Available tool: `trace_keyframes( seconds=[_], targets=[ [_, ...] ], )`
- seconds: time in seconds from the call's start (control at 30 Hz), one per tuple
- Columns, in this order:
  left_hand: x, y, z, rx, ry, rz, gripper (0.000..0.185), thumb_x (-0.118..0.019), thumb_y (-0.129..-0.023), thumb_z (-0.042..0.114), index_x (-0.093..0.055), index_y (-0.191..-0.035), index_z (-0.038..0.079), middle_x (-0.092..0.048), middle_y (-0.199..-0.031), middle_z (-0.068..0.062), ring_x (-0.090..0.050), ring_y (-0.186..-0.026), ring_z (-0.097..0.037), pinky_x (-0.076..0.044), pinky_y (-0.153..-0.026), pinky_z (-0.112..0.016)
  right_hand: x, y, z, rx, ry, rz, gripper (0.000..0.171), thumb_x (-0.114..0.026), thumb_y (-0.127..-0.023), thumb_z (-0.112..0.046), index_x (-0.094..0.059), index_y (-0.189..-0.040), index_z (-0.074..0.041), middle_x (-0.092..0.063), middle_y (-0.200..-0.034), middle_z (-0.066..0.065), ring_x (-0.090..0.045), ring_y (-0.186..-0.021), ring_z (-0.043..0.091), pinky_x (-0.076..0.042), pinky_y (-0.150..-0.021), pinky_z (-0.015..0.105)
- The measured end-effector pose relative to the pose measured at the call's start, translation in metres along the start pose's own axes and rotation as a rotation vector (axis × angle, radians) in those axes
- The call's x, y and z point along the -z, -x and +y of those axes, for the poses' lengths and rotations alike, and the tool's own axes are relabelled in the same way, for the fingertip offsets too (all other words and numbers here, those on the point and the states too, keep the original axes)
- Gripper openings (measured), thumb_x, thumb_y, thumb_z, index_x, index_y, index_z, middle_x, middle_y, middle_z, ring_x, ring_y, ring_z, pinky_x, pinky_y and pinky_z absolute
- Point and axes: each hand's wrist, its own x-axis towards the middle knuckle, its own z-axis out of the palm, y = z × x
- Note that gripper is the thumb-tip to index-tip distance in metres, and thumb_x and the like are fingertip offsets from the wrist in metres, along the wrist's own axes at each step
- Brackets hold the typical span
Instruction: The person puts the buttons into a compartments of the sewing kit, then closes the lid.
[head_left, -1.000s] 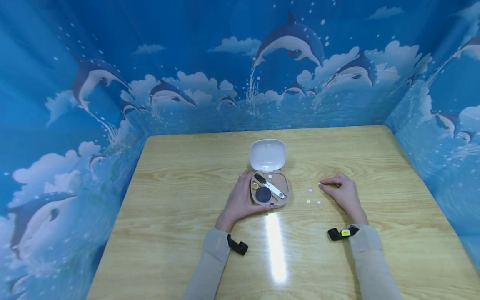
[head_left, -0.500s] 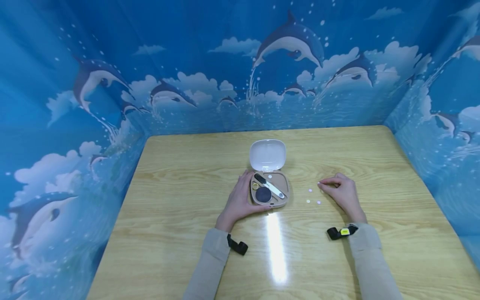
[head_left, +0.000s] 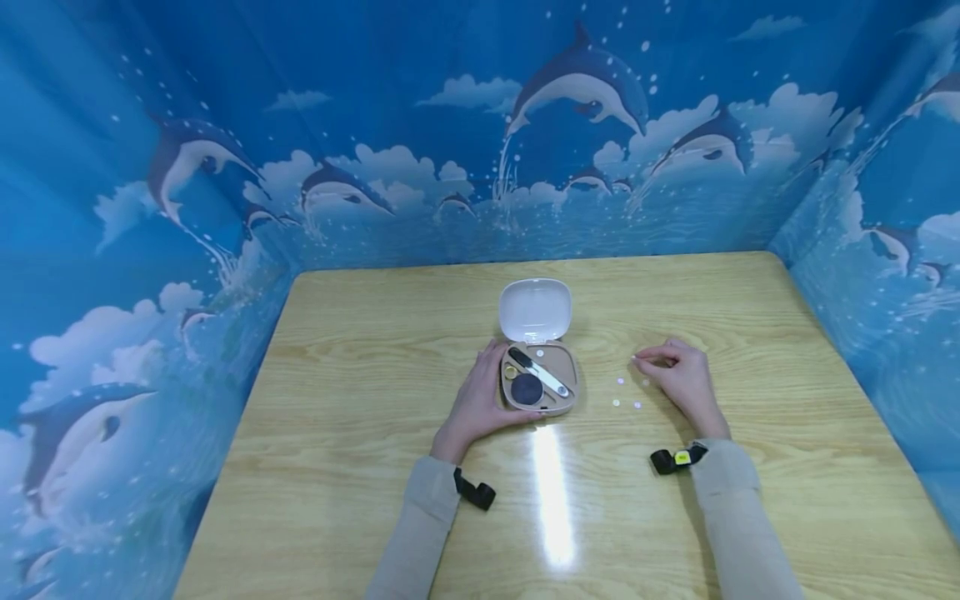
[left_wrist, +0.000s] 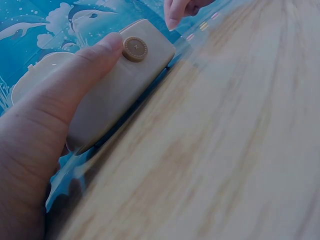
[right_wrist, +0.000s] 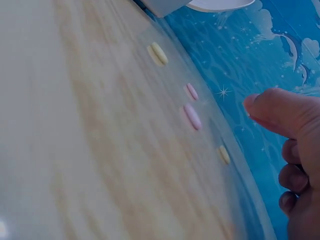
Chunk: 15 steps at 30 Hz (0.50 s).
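Open beige case (head_left: 538,379) at the table's (head_left: 360,467) centre, white lid (head_left: 535,309) raised; left hand (head_left: 480,398) grips its left side. Right hand (head_left: 678,377), fingers curled, grasping nothing visible, hovers beside small pills (head_left: 627,394). No legible writing.

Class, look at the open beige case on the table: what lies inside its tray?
Inside the beige case lie a dark round piece, a white-and-black tool, a small ring and a white dot. Anything under them is hidden.

Blue dolphin-print walls (head_left: 375,125) enclose a glossy wooden table (head_left: 360,433) on three sides.
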Motion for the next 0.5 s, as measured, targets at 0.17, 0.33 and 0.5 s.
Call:
trace_keyframes(
  seconds=[0.17, 0.33, 0.5],
  targets=[
    [-0.001, 0.000, -0.002, -0.005, -0.008, 0.003, 0.123, -0.077, -0.059, 0.079, -0.021, -0.157, 0.028, -0.026, -0.160, 0.006, -0.010, -0.151, -0.014, -0.011, -0.123, -0.036, 0.000, -0.003, -0.009, -0.043, 0.016, -0.021, 0.010, -0.083, -0.082, -0.017, -0.080, -0.087, -0.009, -0.052, -0.071, 0.003, -0.039, -0.064, 0.014, -0.031, -0.054, 0.027],
    [-0.002, 0.000, -0.002, -0.010, -0.008, 0.005, 0.123, -0.077, -0.060, 0.078, -0.021, -0.157, 0.028, -0.026, -0.161, 0.007, -0.009, -0.151, -0.013, -0.011, -0.123, -0.036, -0.001, -0.008, -0.021, -0.050, 0.015, -0.038, 0.012, -0.083, -0.082, -0.019, -0.080, -0.088, -0.010, -0.050, -0.072, 0.004, -0.038, -0.064, 0.017, -0.031, -0.053, 0.029],
    [-0.001, -0.001, -0.002, -0.010, -0.013, 0.000, 0.123, -0.077, -0.060, 0.078, -0.020, -0.157, 0.028, -0.026, -0.161, 0.007, -0.010, -0.151, -0.014, -0.011, -0.123, -0.036, -0.004, -0.013, -0.035, -0.018, -0.012, -0.035, 0.012, -0.083, -0.081, -0.016, -0.080, -0.088, -0.008, -0.047, -0.072, 0.008, -0.036, -0.063, 0.016, -0.030, -0.052, 0.029]
  ],
)
